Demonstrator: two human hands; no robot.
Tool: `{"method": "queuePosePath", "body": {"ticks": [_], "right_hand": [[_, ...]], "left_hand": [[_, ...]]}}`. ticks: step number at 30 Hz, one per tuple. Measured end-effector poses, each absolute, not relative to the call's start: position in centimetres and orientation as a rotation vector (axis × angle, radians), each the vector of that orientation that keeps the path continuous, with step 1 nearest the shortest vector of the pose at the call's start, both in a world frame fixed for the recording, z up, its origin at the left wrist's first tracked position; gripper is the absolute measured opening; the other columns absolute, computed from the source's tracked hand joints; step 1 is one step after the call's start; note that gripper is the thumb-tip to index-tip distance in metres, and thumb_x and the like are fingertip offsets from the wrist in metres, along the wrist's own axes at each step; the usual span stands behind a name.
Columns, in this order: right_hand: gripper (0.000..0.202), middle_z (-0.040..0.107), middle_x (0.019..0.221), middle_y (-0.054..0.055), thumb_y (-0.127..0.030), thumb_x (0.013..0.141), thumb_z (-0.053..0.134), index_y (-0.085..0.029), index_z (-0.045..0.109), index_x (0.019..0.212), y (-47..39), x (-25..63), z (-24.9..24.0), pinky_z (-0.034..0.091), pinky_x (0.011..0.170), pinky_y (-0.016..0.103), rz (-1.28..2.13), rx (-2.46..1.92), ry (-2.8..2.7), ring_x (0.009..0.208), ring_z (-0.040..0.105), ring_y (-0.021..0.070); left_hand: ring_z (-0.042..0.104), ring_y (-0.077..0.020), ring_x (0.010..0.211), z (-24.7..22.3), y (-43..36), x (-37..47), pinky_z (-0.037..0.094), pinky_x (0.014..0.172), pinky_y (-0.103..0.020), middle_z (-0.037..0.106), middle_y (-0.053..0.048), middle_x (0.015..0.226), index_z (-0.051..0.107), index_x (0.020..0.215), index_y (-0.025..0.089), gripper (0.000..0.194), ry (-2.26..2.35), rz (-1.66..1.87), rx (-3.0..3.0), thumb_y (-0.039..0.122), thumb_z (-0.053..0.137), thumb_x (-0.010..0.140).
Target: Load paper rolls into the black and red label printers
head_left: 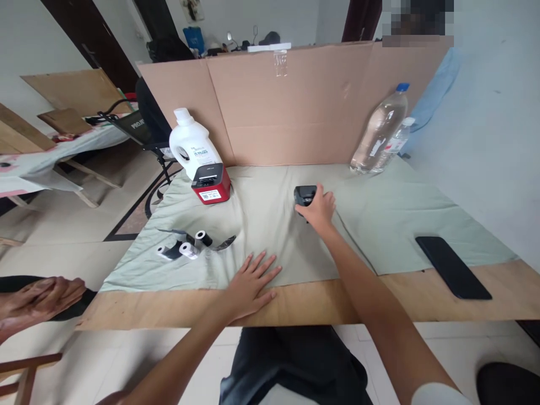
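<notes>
Paper rolls [189, 250] and a red-and-black box [211, 184] lie beyond the left hand [250, 286], spread flat, fingers apart. The right hand [321, 209] grips a black device [304, 195]; bottles [382, 129] stand beyond it rightward, a phone [453, 267] nearer.

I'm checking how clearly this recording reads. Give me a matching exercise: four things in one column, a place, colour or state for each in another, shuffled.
1. Right hand
2. Left hand
3. Phone
4. Larger clear bottle

A. Blue cap
B. Spread open, palm down
C. Black, near the front edge of the table
D. Thumb and fingers around a small dark device

Pairs: 1-D, 2-B, 3-C, 4-A
</notes>
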State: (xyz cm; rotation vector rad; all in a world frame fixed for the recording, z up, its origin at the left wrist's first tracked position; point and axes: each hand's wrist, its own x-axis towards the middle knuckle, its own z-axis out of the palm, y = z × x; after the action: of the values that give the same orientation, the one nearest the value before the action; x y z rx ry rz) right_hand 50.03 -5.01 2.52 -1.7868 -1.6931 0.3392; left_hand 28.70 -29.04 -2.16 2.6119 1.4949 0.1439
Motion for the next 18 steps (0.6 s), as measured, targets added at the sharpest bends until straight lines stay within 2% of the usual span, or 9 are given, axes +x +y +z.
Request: {"method": "queuePosePath", "body": {"ticks": [7, 13, 14, 16, 17, 18], "right_hand": [[0.094, 0.048, 0.13, 0.02, -0.039, 0.071, 0.083, -0.02, 0.042, 0.154, -7.8, 44.9, 0.3, 0.036, 0.106, 0.054, 0.357, -1.829, -1.676, 0.121, 0.046, 0.04], [0.093, 0.05, 0.128, 0.021, -0.037, 0.068, 0.085, -0.018, 0.048, 0.152, -7.7, 44.7, -0.4, 0.038, 0.106, 0.055, 0.283, -1.789, -1.66, 0.121, 0.046, 0.0395], [0.095, 0.051, 0.129, 0.021, -0.038, 0.068, 0.085, -0.018, 0.047, 0.153, -7.7, 44.9, -0.4, 0.038, 0.106, 0.056, 0.292, -1.788, -1.667, 0.121, 0.046, 0.0402], [0.101, 0.051, 0.131, 0.023, -0.044, 0.068, 0.086, -0.017, 0.044, 0.156, -7.9, 45.5, -0.3, 0.039, 0.107, 0.057, 0.332, -1.778, -1.686, 0.124, 0.047, 0.0421], [0.103, 0.052, 0.132, 0.024, -0.049, 0.07, 0.085, -0.017, 0.042, 0.158, -8.1, 46.1, -0.4, 0.039, 0.108, 0.058, 0.361, -1.758, -1.693, 0.125, 0.047, 0.043], [0.102, 0.052, 0.133, 0.024, -0.054, 0.074, 0.082, -0.017, 0.04, 0.16, -8.2, 46.9, -0.6, 0.039, 0.109, 0.059, 0.394, -1.721, -1.697, 0.127, 0.047, 0.0435]], "left_hand": [[0.023, -0.0324, 0.166, -1.8, -29.3, 28.6, 0.022, 0.133, -0.059, 0.029, -0.001, 0.177, 0.035, 0.167, 0.036, 0.062, 1.485, 0.149, 2.608, 0.056, 0.043, 0.108], [0.024, -0.0328, 0.165, -1.9, -29.0, 28.7, 0.023, 0.133, -0.059, 0.033, -0.002, 0.176, 0.039, 0.166, 0.035, 0.062, 1.465, 0.206, 2.598, 0.053, 0.048, 0.107], [0.028, -0.0333, 0.164, -1.7, -29.1, 28.7, 0.026, 0.132, -0.059, 0.037, -0.003, 0.174, 0.043, 0.164, 0.034, 0.061, 1.464, 0.246, 2.586, 0.052, 0.051, 0.105], [0.05, -0.0316, 0.15, -1.0, -29.9, 28.5, 0.041, 0.124, -0.055, 0.06, -0.007, 0.158, 0.061, 0.149, 0.03, 0.048, 1.462, 0.456, 2.536, 0.045, 0.056, 0.104], [0.063, -0.0288, 0.135, -0.5, -30.5, 28.4, 0.05, 0.115, -0.051, 0.071, -0.008, 0.14, 0.069, 0.137, 0.028, 0.037, 1.459, 0.628, 2.493, 0.04, 0.056, 0.104], [0.07, -0.0256, 0.117, 0.1, -31.1, 28.2, 0.057, 0.104, -0.046, 0.077, -0.009, 0.122, 0.074, 0.124, 0.026, 0.028, 1.45, 0.811, 2.439, 0.035, 0.055, 0.105]]}}
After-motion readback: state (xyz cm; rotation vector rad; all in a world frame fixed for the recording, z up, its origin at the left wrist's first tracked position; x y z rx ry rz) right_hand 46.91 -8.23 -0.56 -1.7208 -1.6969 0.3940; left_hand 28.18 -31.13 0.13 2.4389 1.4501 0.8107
